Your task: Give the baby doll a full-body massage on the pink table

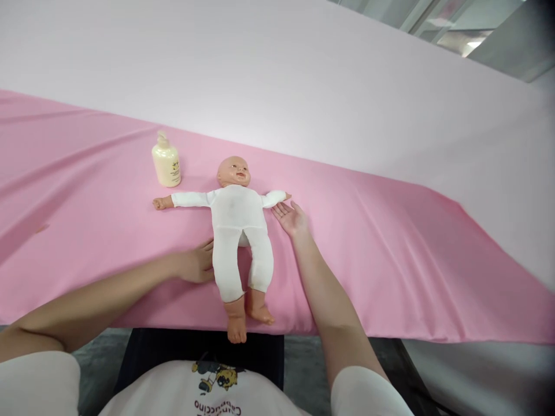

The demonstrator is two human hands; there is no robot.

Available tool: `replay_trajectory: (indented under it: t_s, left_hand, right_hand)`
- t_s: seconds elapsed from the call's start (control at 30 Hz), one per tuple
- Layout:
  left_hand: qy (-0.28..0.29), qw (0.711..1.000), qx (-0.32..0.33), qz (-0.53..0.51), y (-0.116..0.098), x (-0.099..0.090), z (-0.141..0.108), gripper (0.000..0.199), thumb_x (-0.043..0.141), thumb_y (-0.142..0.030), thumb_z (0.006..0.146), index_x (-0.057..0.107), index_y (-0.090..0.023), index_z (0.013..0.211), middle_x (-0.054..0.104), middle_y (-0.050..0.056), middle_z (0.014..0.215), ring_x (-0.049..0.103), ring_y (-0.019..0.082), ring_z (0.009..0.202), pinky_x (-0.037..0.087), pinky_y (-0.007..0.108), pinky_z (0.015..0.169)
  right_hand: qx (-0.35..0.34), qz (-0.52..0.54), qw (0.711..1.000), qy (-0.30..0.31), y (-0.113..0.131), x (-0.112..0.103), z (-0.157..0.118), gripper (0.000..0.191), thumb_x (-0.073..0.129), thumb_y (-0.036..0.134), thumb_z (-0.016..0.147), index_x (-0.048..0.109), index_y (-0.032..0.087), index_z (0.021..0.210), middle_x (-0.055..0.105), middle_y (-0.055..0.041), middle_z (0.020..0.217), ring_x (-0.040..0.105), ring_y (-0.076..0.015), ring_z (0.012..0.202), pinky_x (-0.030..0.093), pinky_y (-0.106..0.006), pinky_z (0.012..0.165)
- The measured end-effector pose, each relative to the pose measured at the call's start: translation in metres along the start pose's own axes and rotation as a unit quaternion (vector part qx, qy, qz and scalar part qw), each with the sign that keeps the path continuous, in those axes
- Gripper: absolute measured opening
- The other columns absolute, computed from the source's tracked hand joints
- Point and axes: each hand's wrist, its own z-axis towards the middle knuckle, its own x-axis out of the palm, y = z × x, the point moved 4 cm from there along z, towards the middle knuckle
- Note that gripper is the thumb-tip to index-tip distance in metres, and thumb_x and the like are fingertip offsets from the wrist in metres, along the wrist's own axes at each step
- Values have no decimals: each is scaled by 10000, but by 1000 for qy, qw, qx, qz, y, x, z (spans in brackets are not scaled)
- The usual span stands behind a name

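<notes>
A baby doll (pixel 234 208) in a white fabric suit lies on its back on the pink cloth, head away from me and arms stretched sideways. My left hand (pixel 197 264) rests on the cloth against the doll's leg, its fingers extended and their tips hidden by the leg. On the other side, my right hand (pixel 293 219) lies palm up with its fingers apart, close below the doll's small hand. Whether those fingertips touch the doll's arm I cannot tell. Neither hand grips anything. The doll's bare feet reach the near edge of the table.
A cream pump bottle (pixel 167 164) stands upright beyond the doll's outstretched arm on the left. The wrinkled pink cloth (pixel 368 260) covers the table up to its front edge. Behind it rises a plain white surface (pixel 260 75). Dark trousers show below the edge.
</notes>
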Motion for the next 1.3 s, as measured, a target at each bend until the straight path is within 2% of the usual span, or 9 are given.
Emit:
replay_trajectory:
  t_s: [0.13,0.27,0.37,0.43,0.6,0.77,0.97,1.1,1.3]
  left_hand:
    - [204,963,23,-173,-21,-8,-1,662,486,-468,1005,332,-225,1602,160,62,1719,124,312,1599,183,471,1304]
    - [339,858,49,-382,-36,4,1,914,718,-460,857,272,-222,1619,258,90,1690,190,306,1587,182,475,1293]
    - [342,742,42,-575,-43,28,1,967,807,-463,758,358,-223,1579,443,110,1580,356,307,1523,298,465,1243]
    - [330,681,13,-654,-45,44,-2,800,812,-460,754,526,-197,1454,602,120,1408,542,295,1376,420,433,1150]
    - [286,564,-19,-775,-54,57,-12,715,805,-523,745,582,-181,1332,610,139,1359,560,288,1323,514,388,1010]
    - [281,476,-2,-833,-58,48,-11,562,817,-314,645,587,-180,1140,690,82,1060,695,255,1004,585,389,855]
    - [255,449,48,-855,-56,33,-8,594,717,-675,737,543,-182,1019,599,19,767,591,166,644,576,320,573]
    - [226,479,10,-848,-43,33,-3,689,593,-820,780,517,-183,1029,562,-4,756,548,140,586,519,281,526]
    - [125,497,-85,-854,-27,30,12,611,482,-726,925,585,-150,1101,510,-2,829,451,82,550,370,196,444]
  right_hand:
    - [-18,-10,999,39,-2,3,1,148,564,304,936,618,172,977,705,-69,915,737,-179,915,657,-345,915]
    - [-68,-31,994,78,-6,8,1,103,611,229,898,623,234,1000,721,1,931,728,-131,896,644,-285,891]
    - [-109,-60,987,100,-8,12,-1,262,663,187,857,610,288,1093,732,41,1016,725,-100,916,628,-241,870]
    - [-127,-84,983,103,-9,15,-4,421,693,189,836,579,337,1213,723,51,1128,725,-97,977,622,-254,896]
    - [-156,-137,974,88,-11,26,-15,740,712,239,849,379,476,1466,618,56,1399,660,-86,1206,581,-320,1029]
    - [-208,-163,962,71,-11,40,-21,941,766,189,792,266,495,1528,551,62,1476,602,-57,1292,533,-273,1089]
    - [-272,-287,916,65,-13,44,-25,799,751,355,825,343,365,1512,313,6,1658,294,-114,1558,366,-342,1249]
    - [-320,-352,874,98,-16,47,-32,775,743,419,829,353,321,1491,292,-36,1659,299,-152,1555,255,-347,1305]
    - [-339,-405,840,123,-20,48,-37,596,760,422,803,523,298,1336,487,-68,1493,388,-263,1486,258,-470,1293]
